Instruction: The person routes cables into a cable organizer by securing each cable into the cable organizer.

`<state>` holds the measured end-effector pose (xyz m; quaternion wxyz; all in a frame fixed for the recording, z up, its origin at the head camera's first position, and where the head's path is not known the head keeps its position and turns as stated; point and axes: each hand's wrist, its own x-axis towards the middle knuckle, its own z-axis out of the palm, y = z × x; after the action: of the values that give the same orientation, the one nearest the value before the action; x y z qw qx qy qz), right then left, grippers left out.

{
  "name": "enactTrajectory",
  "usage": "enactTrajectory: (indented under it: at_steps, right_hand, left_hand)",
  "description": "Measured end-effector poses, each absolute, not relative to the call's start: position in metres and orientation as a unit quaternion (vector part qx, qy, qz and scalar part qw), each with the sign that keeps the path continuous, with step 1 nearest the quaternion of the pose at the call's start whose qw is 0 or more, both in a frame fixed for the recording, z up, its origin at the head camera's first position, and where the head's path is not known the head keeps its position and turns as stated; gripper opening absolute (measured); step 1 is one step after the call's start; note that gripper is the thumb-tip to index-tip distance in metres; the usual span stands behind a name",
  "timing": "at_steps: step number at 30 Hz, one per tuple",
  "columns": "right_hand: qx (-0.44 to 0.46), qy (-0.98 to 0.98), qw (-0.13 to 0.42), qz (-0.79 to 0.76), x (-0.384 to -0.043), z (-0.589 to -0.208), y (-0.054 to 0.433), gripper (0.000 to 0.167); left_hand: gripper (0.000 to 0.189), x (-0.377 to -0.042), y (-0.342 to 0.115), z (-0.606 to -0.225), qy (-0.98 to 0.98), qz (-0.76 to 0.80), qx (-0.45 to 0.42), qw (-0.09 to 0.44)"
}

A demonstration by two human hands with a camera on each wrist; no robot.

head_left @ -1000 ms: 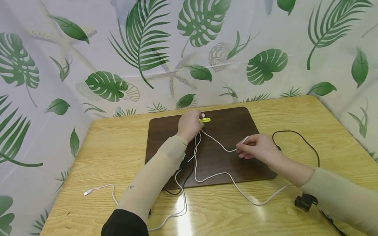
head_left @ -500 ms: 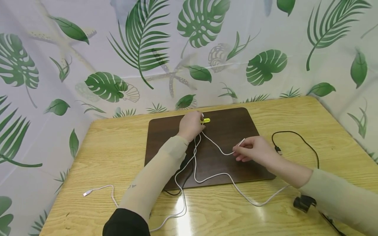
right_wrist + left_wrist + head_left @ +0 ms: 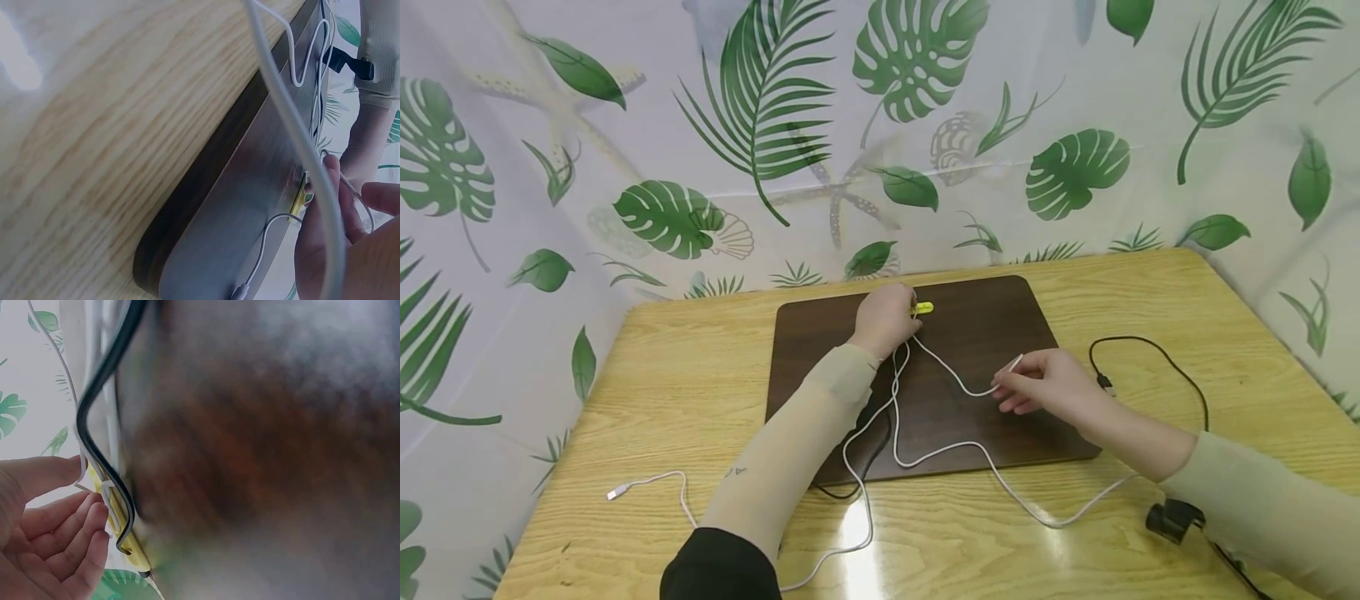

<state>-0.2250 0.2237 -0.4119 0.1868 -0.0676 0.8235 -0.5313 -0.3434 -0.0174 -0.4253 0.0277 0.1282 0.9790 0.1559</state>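
Note:
My left hand [image 3: 886, 317] is over the far part of a dark brown board [image 3: 992, 312], pinching a thin white cable [image 3: 81, 440] between thumb and fingertips. Beside those fingers lies a slim yellow object [image 3: 923, 307]. In the left wrist view, white cords and a black cord [image 3: 90, 434] run along it, and a thin point sticks out past its dark tip. My right hand [image 3: 1047, 382] is over the board's right side, with thumb and fingers pinching another part of white cable [image 3: 955, 379]. A short straight white piece shows above these fingers.
A white USB plug [image 3: 617, 492] lies on the wooden table [image 3: 685, 375] at left. A black cable [image 3: 1150, 339] with a USB plug curves at right. White cable [image 3: 985, 454] loops over the board's front edge. A black wrist camera [image 3: 1172, 518] hangs under the right sleeve.
My right hand has shifted slightly left and down with the white cable, uncovering the black cable's USB plug. My left hand stays almost in place, a touch further right.

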Motion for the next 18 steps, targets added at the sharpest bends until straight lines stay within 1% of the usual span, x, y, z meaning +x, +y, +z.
enactTrajectory:
  at_steps: [11,18]
  right_hand:
    - [-0.074,0.827,0.192,-0.523,-0.223,-0.412,0.2244,0.03]
    - [-0.076,0.828,0.198,-0.52,-0.2224,-0.4112,0.2241,0.03]
  left_hand:
    - [0.016,-0.3448,-0.0155,-0.4237,0.98,0.136,0.14,0.024]
    - [0.012,-0.3451,-0.0143,-0.4227,0.983,0.096,0.155,0.023]
